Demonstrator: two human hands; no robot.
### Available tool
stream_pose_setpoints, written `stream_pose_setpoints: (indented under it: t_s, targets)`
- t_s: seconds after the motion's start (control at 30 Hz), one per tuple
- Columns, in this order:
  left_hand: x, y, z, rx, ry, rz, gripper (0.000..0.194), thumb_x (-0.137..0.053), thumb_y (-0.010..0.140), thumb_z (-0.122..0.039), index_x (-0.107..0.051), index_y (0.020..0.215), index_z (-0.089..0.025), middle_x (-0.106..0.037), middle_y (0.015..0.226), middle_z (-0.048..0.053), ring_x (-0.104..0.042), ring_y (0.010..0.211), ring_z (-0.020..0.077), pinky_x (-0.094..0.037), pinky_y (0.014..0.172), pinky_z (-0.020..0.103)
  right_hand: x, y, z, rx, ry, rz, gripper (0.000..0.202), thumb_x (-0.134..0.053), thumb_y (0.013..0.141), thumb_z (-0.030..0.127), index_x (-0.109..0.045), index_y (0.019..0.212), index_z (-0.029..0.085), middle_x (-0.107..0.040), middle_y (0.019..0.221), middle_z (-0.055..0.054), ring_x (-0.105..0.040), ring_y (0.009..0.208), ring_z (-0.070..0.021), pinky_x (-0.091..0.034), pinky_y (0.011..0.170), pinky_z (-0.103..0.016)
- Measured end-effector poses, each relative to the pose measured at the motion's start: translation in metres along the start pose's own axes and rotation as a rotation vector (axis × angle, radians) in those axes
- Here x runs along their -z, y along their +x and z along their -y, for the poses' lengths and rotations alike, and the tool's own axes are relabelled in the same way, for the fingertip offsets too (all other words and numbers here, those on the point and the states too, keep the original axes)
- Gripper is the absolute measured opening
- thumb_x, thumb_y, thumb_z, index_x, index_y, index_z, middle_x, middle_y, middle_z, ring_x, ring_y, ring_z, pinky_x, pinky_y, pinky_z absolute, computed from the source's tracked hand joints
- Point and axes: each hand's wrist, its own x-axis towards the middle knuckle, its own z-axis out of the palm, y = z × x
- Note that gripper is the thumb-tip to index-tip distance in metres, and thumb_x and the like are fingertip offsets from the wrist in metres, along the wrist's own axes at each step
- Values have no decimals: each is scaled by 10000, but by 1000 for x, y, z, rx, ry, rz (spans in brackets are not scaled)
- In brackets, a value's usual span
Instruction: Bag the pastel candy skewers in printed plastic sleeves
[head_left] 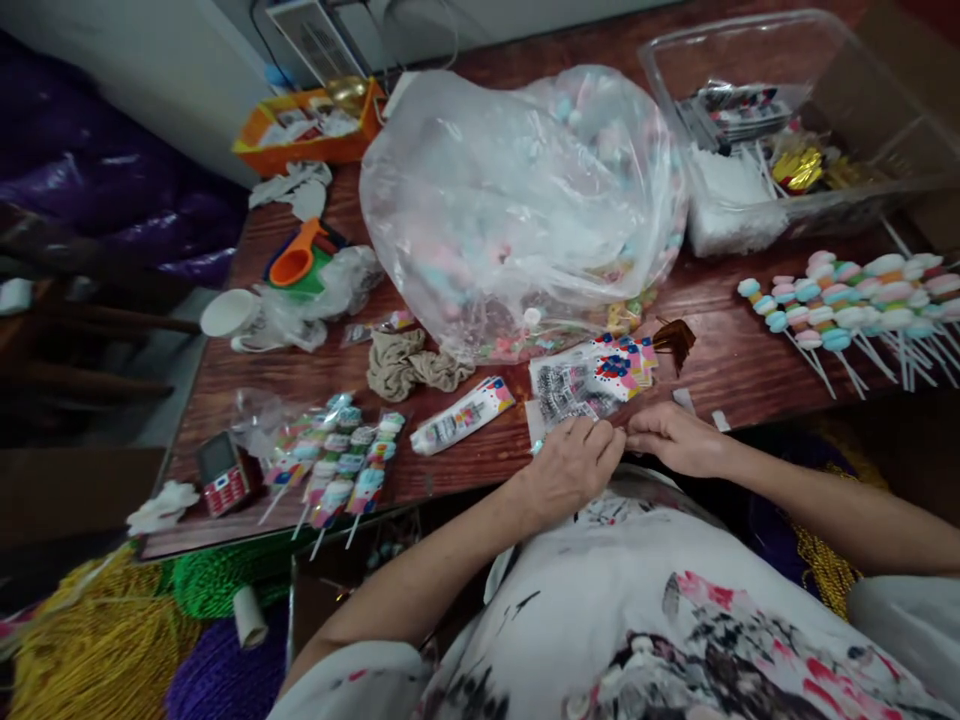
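My left hand [574, 462] is closed at the table's front edge, its knuckles up. A small blue-green tip in clear film [537, 446] shows beside it, looking like the end of a wrapped marshmallow stick; the rest is hidden under the hand. My right hand [675, 438] is closed in a pinch and meets the left fingertips. What it pinches is hidden. Just beyond lie fanned printed clear bags [592, 375] and a bunch of brown-gold twist ties [675, 343]. A stack of folded printed bags [463, 415] lies to the left.
Wrapped marshmallow sticks [337, 460] and a red phone [223, 475] lie at left. Unwrapped marshmallow sticks [862, 300] are piled at right. A large plastic bag of marshmallows [517, 190] fills the middle. Behind stand a clear bin [795, 210] and an orange basket [300, 150].
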Motion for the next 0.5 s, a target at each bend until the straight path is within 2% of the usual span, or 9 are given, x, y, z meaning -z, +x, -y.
stream_pose_setpoints:
  t_s: [0.07, 0.13, 0.2, 0.27, 0.3, 0.33, 0.4, 0.5]
  targets:
    - [-6, 3, 5, -27, 66, -101, 217, -466, 955, -200, -571, 1120, -109, -622, 888, 67, -551, 763, 199, -421, 700, 342, 7, 3, -1, -102, 200, 85, 313, -493, 883, 343, -563, 632, 170, -539, 554, 17, -463, 543, -106, -326, 549, -253]
    - [-12, 8, 12, 10, 40, -132, 166, -463, 948, -191, -602, 1004, -119, -617, 829, 62, -549, 735, 192, -408, 676, 332, 19, 7, -5, -128, 236, 80, 334, -485, 883, 373, -579, 630, 176, -514, 525, 22, -439, 513, -110, -331, 532, -254]
    - [-18, 14, 18, 107, -88, -128, 200, -433, 950, -179, -609, 866, -134, -606, 774, 57, -546, 709, 175, -400, 658, 313, 41, 12, -13, -81, 65, -77, 340, -482, 896, 389, -633, 670, 185, -589, 602, -9, -500, 597, -140, -384, 601, -277]
    - [-20, 19, 24, 231, -323, -149, 271, -404, 959, -182, -608, 784, -145, -602, 745, 48, -539, 691, 145, -398, 654, 281, 71, 21, -26, -20, -252, -377, 303, -493, 903, 377, -704, 771, 203, -690, 832, -63, -570, 833, -206, -424, 779, -347]
    - [-21, 21, 26, 297, -469, -172, 299, -401, 964, -195, -610, 755, -150, -593, 723, 37, -530, 677, 128, -396, 652, 264, 86, 28, -33, -46, -409, -491, 288, -498, 898, 361, -724, 817, 201, -701, 940, -93, -564, 939, -244, -415, 849, -392]
    - [-21, 23, 28, 365, -624, -198, 322, -409, 968, -217, -611, 725, -153, -576, 693, 23, -515, 658, 113, -391, 649, 249, 99, 35, -39, -111, -533, -536, 291, -495, 899, 357, -737, 857, 202, -698, 1006, -111, -546, 1006, -278, -397, 888, -436]
    - [-21, 27, 30, 515, -944, -244, 354, -467, 956, -293, -603, 661, -153, -534, 631, -4, -481, 618, 90, -383, 633, 232, 116, 51, -51, -230, -689, -504, 280, -495, 887, 339, -745, 900, 214, -686, 1057, -125, -512, 1063, -320, -373, 907, -501]
    - [-21, 31, 28, 828, -1394, -270, 352, -598, 866, -424, -637, 658, -142, -536, 597, -17, -473, 561, 75, -384, 570, 214, 119, 72, -63, -312, -768, -382, 214, -515, 835, 289, -712, 814, 208, -677, 1031, -121, -490, 1052, -323, -364, 894, -529]
